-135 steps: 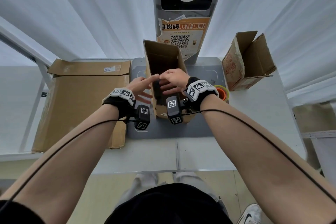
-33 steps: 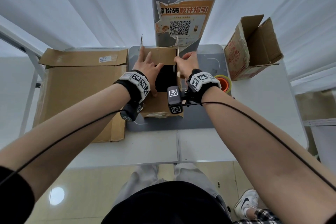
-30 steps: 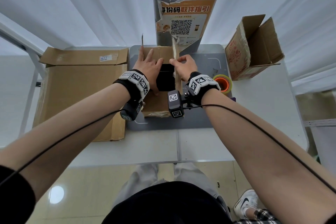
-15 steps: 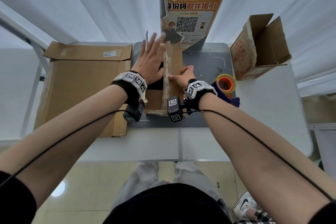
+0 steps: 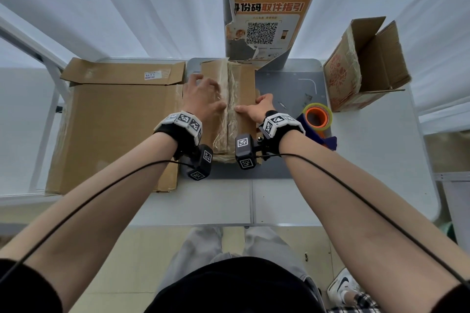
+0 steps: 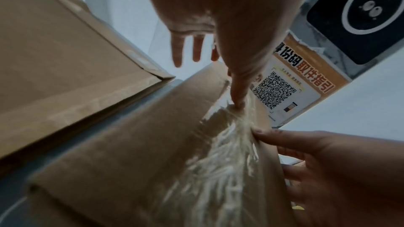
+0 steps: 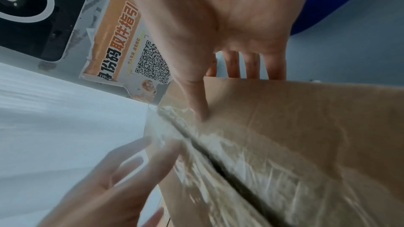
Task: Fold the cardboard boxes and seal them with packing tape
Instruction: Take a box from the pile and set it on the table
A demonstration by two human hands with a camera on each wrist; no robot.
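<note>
Brown cardboard box [image 5: 241, 124]: flaps down, seam [image 5: 231, 94] running away.
Left hand [image 5: 203, 99]: flat, pressing left flap [image 5: 212, 71].
Right hand [image 5: 256, 109]: straight-fingered, thumb pinning right flap [image 5: 245, 84].
Orange-cored tape roll [image 5: 316, 118]: nearest right hand.

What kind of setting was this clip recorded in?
Probably a parcel pickup or courier station's packing table: a kiosk poster with a QR code and pickup heading, flattened cardboard, an open box and a tape roll.
</note>
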